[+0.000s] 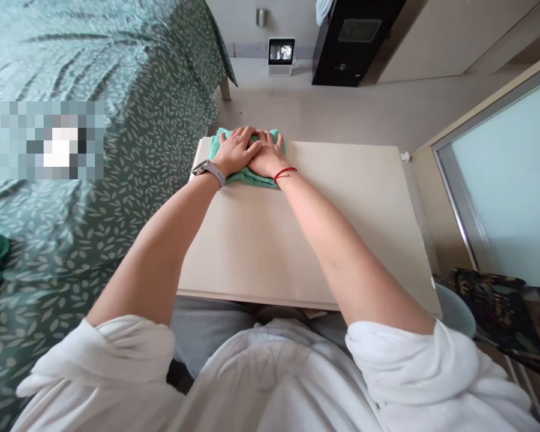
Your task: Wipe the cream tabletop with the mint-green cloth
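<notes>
A folded green cloth (252, 177) lies at the far left corner of a pale wooden table (261, 246). My left hand (234, 151), with a watch (208, 171) on its wrist, rests flat on the cloth, fingers spread. Beside it my right hand (269, 155) also presses on the cloth with its fingers stretched out. The two hands touch, and the left thumb overlaps the right hand. A thin red bracelet (284, 174) circles the right wrist. Parts of the cloth under both palms are hidden.
A bed with a green leaf-patterned sheet (162, 120) stands close along the left. Behind the table, a small screen device (281, 57) and a tall black cabinet (353, 42) stand on the floor. To the right are a frosted glass panel (513, 162) and a dark patterned bag (495, 306).
</notes>
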Motion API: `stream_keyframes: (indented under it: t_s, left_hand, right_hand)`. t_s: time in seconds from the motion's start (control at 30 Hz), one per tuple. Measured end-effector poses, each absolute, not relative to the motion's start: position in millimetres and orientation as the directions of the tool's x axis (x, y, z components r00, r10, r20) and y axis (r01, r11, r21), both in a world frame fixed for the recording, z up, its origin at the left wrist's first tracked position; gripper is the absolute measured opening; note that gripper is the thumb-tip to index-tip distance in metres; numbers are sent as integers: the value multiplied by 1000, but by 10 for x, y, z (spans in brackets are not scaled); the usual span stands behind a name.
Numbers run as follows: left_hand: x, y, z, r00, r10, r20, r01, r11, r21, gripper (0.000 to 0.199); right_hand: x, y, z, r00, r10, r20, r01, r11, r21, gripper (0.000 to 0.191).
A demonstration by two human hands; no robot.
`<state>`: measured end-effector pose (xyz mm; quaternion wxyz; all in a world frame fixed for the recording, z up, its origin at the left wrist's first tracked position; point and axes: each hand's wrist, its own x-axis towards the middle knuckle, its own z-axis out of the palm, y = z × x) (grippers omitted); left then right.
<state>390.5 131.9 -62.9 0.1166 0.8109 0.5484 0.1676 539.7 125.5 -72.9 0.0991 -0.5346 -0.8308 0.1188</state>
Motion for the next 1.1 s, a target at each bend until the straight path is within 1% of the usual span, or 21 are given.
stream_keyframes:
  t_s: [0.13, 0.2, 0.33, 0.53, 0.67, 0.77, 0.9, 1.0, 1.1]
  left_hand:
    - [3909, 1280, -647, 332, 929, 163, 850, -369, 375, 64]
    - [3918, 1203, -655, 323, 932, 161, 854, -361, 374, 65]
    - [3971, 911, -649, 297, 948, 112, 878, -317, 359, 71]
    - [4115, 104, -489, 316, 949, -1, 913, -304, 272, 78]
    - [4217, -641, -392, 300, 953, -50, 937, -284, 204, 75]
    - [4272, -1260, -448, 322, 946, -46, 927, -305, 216, 72]
    - [4331, -1919, -577, 377, 926, -5, 890, -361, 280, 83]
    - [4382, -2065, -586, 401, 915, -41, 881, -374, 289, 90]
    - [4443, -1863, -517, 385, 916, -116, 896, -341, 284, 94]
  right_hand:
    - [5410, 1276, -756, -412, 910, 44, 849, 401, -344, 72]
    - [5424, 1230, -766, -415, 910, 29, 851, 399, -341, 74]
    - [5484, 977, -782, -436, 899, 40, 850, 426, -311, 75]
    - [5591, 200, -672, -471, 882, 7, 840, 450, -302, 76]
    - [5684, -500, -593, -509, 860, -29, 836, 486, -256, 79]
    - [5813, -1083, -608, -573, 819, -12, 799, 555, -233, 87]
    - [6010, -1721, -643, -649, 761, 18, 742, 638, -208, 95]
    - [6099, -1881, -658, -666, 746, 13, 727, 653, -214, 100]
    - [6135, -1717, -686, -653, 758, -14, 739, 633, -230, 99]
